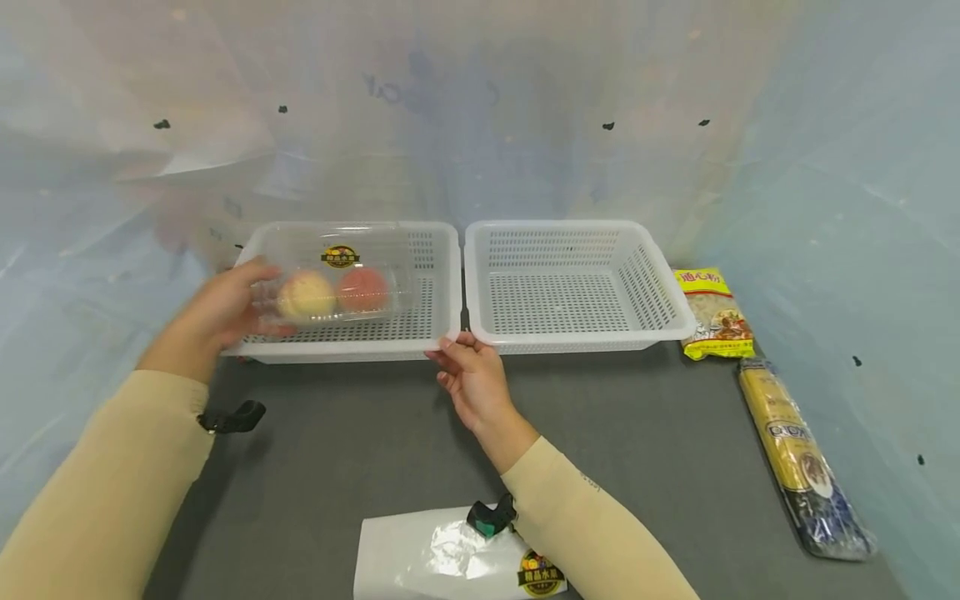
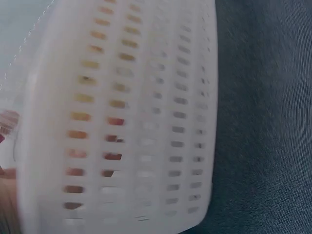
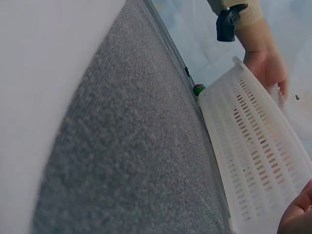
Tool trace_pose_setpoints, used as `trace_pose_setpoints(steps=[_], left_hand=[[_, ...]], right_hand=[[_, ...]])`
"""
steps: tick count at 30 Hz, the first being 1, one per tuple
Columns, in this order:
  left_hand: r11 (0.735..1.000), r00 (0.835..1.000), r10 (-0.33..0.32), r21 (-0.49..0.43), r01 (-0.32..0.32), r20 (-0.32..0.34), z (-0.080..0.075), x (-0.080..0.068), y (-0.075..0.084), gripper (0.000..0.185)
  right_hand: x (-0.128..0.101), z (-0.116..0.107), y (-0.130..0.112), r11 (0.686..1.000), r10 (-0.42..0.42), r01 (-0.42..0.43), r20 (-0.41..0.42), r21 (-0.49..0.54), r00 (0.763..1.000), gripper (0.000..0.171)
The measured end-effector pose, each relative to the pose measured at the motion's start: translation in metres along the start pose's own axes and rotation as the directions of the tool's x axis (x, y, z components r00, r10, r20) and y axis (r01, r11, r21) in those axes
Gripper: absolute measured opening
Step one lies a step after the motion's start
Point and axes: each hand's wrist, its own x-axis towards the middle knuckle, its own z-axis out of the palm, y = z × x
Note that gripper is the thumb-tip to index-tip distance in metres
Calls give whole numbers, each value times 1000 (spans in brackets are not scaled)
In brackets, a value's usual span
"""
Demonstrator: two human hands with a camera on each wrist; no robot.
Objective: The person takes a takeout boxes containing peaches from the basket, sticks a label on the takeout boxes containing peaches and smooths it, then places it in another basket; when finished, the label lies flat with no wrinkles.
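The left hand (image 1: 225,310) curls round the left end of a clear clamshell box (image 1: 337,283), holding it inside the left basket (image 1: 352,348). The box carries two fruits, one pale yellow (image 1: 306,295) and one red (image 1: 362,288), and a round dark label with yellow lettering too small to read. The right hand (image 1: 471,377) has its fingers nearly straight, the tips touching the front right corner of that basket's rim and closed round nothing.

Two white perforated baskets stand side by side on the grey desk (image 1: 360,450), their inner rims just beside each other; the right basket (image 1: 573,337) holds nothing.

To its right lie two packets: a yellow-topped bag (image 1: 714,312) with red Chinese characters, and nearer, a long yellow and blue packet of noodles (image 1: 801,458) along the desk's right edge. At the near edge lies a white bag (image 1: 442,554) bearing the same round label. Bare desk stretches between the baskets and that bag. Translucent sheeting closes in the back and both sides.
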Motion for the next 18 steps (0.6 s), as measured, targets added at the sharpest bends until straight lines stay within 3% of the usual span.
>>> trace_pose_setpoints(steps=[5,7,11,18], left_hand=[[990,999,-26,136,20,43,-1,12,-9,71],[983,997,-32,184,19,65,-2,13,-11,77],[969,998,-35,245,23,45,-1,16,-12,77],[884,999,-48,465,46,-7,-3,19,-10,76]], right_hand=[[-1,-2,0,1000,-2,2,20,-9,1000,20],[-2,-2,0,1000,-4,5,26,-12,1000,20],[-2,-2,-1,1000,-14,15,35,-8,999,19],[-1,-3,-3,1000,-1,1,37,3,999,20]])
